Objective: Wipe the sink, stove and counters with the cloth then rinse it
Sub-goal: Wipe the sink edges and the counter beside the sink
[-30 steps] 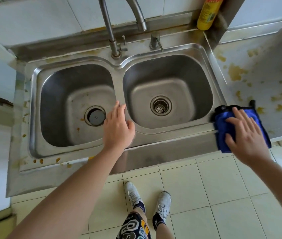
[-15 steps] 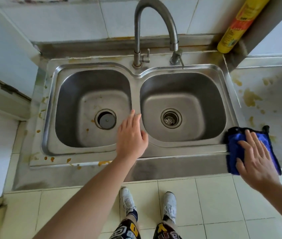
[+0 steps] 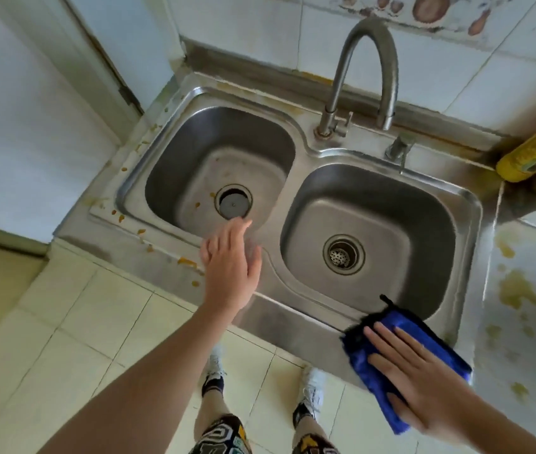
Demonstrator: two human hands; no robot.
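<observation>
Beside sink (image 3: 469, 204), stained counter (image 3: 522, 290)

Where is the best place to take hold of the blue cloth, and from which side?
Judging by its pose, grip the blue cloth at its near edge, which hangs over the sink's front rim. Come from the front, thumb under, fingers on top; the right hand presses flat there.

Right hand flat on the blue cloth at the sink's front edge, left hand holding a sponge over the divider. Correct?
Not quite. The head view shows the left hand empty, fingers open, over the divider. The right hand does press flat on the blue cloth at the sink front edge.
</observation>
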